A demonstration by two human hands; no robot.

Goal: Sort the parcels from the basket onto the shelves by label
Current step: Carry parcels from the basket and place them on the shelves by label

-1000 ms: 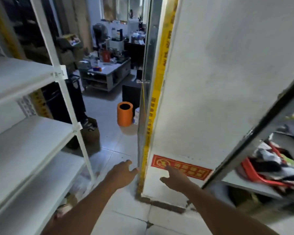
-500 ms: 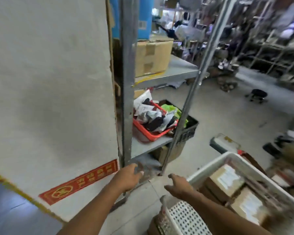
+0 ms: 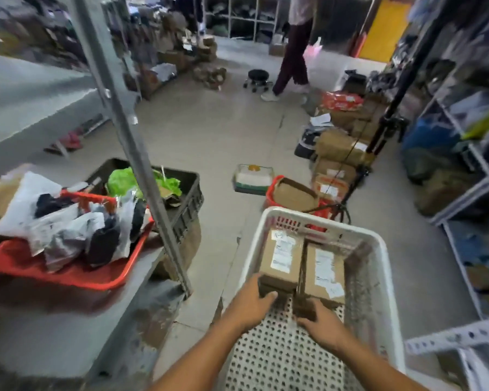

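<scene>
A white perforated basket [image 3: 378, 266] stands on the floor in front of me. Two cardboard parcels with white labels lie side by side at its far end. My left hand [image 3: 250, 304] reaches in, and its fingers curl over the near end of the left parcel [image 3: 281, 255]. My right hand [image 3: 323, 325] is at the shadowed near end of the right parcel [image 3: 325, 269], with its fingertips against it. Blur hides whether that hand grips the box. A grey metal shelf [image 3: 40, 320] stands to my left.
On the left shelf sits a red tray [image 3: 68, 277] of bagged goods, with a black crate [image 3: 187, 193] behind the grey upright [image 3: 141, 176]. A red basket [image 3: 271, 190] and stacked cartons [image 3: 339, 148] lie beyond. A person [image 3: 294, 60] walks at the back. More shelving [image 3: 469, 170] lines the right.
My view has swung right, from the white wall and empty shelves to the white basket. Both hands have dropped from mid-air into the basket, onto the near ends of the two parcels.
</scene>
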